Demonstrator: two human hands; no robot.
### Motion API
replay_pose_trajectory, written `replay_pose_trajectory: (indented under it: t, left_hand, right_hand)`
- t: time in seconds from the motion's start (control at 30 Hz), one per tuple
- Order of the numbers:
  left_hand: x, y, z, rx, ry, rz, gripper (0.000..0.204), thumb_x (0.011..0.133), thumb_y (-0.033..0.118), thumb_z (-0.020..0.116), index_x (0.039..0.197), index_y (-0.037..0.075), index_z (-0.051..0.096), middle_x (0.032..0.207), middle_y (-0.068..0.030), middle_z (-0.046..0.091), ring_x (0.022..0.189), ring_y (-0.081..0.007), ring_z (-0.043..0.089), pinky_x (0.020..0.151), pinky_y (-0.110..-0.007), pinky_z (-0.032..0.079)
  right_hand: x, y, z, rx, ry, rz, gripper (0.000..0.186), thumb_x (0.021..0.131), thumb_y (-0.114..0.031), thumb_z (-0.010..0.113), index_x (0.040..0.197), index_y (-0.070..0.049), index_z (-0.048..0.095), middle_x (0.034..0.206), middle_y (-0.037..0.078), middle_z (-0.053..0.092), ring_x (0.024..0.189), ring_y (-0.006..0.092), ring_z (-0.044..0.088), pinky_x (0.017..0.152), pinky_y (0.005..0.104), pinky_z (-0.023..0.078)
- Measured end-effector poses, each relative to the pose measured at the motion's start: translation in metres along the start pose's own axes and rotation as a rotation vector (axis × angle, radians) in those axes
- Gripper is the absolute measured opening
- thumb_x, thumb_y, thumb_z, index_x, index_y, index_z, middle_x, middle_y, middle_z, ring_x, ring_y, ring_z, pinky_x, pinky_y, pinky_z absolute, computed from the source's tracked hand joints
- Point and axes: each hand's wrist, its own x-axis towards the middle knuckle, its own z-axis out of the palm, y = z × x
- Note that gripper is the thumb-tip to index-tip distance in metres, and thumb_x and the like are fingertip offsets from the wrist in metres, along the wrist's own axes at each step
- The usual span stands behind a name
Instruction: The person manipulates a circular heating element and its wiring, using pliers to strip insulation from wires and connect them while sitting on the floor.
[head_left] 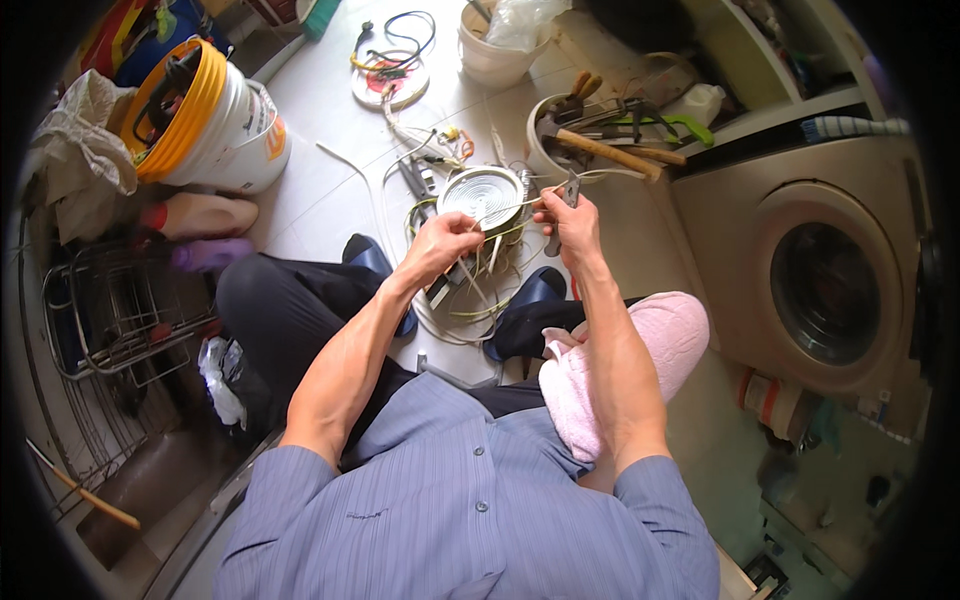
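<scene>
My left hand (445,243) is closed, its thumb and fingers pinching a thin pale wire (518,206) that stretches across to my right hand (573,226). A pair of grey pliers (572,190) is gripped in that right hand, jaws upward, close to the wire. Whether the jaws bite on the wire is too small to tell. Just beyond and between my hands is a round white ribbed disc (478,190), amid a tangle of cables (466,300) on the floor between my feet. A pink towel (672,325) lies over my right knee.
A white bucket with a yellow rim (232,135) stands at left, beside a wire rack (120,300). A tool bucket (543,150) with a wooden-handled hammer (600,150) sits beyond my right hand. At right stands a washing machine (730,215). Farther off lies a plug cord (405,45).
</scene>
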Motion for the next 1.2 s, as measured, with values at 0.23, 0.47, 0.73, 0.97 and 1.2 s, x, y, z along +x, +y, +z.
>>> replay_pose_trajectory:
  t: [0.23,0.47,0.73,0.97,1.2]
  left_hand:
    - [-0.012,0.03,-0.023,-0.284,0.073,0.066,0.028,0.091,0.011,0.065,0.113,-0.005,0.066,0.082,-0.0063,0.069,0.069,-0.0098,0.061,0.064,-0.023,0.048]
    - [-0.004,0.007,-0.056,-0.454,0.381,0.017,0.016,0.096,0.019,0.065,0.104,0.006,0.068,0.078,-0.0031,0.069,0.063,-0.008,0.06,0.057,-0.021,0.046]
    - [-0.011,-0.002,-0.054,-0.562,0.403,0.002,0.016,0.097,0.024,0.066,0.103,0.009,0.067,0.078,-0.0028,0.071,0.059,-0.0071,0.06,0.051,-0.019,0.044]
    - [-0.015,0.01,-0.056,-0.511,0.401,0.021,0.019,0.099,0.021,0.062,0.108,0.005,0.067,0.087,-0.0051,0.073,0.068,-0.007,0.061,0.056,-0.02,0.046]
    - [-0.026,0.014,-0.067,-0.434,0.397,0.047,0.025,0.1,0.02,0.059,0.118,0.004,0.062,0.092,-0.005,0.073,0.074,-0.0082,0.063,0.064,-0.022,0.048]
  right_hand:
    - [-0.016,0.021,0.035,-0.184,-0.285,0.105,0.032,0.091,-0.018,0.069,0.118,-0.001,0.064,0.093,0.007,0.073,0.064,0.008,0.064,0.052,0.0192,0.043]
    - [-0.011,0.085,0.049,-0.42,-0.361,0.039,0.022,0.085,-0.014,0.067,0.103,-0.001,0.07,0.076,0.01,0.069,0.065,0.0175,0.067,0.063,0.032,0.053]
    - [-0.021,0.132,0.058,-0.93,-0.452,-0.148,0.024,0.084,-0.024,0.068,0.105,-0.012,0.069,0.093,0.021,0.07,0.093,0.0407,0.067,0.084,0.0467,0.052]
    - [-0.012,0.132,0.054,-1.032,-0.559,-0.242,0.02,0.082,-0.018,0.064,0.1,-0.011,0.068,0.092,0.021,0.069,0.091,0.0395,0.066,0.081,0.0457,0.051]
    - [-0.008,0.082,0.086,-0.408,-0.374,-0.091,0.024,0.095,-0.023,0.061,0.1,0.0,0.068,0.084,0.012,0.07,0.063,0.0194,0.065,0.061,0.0324,0.049]
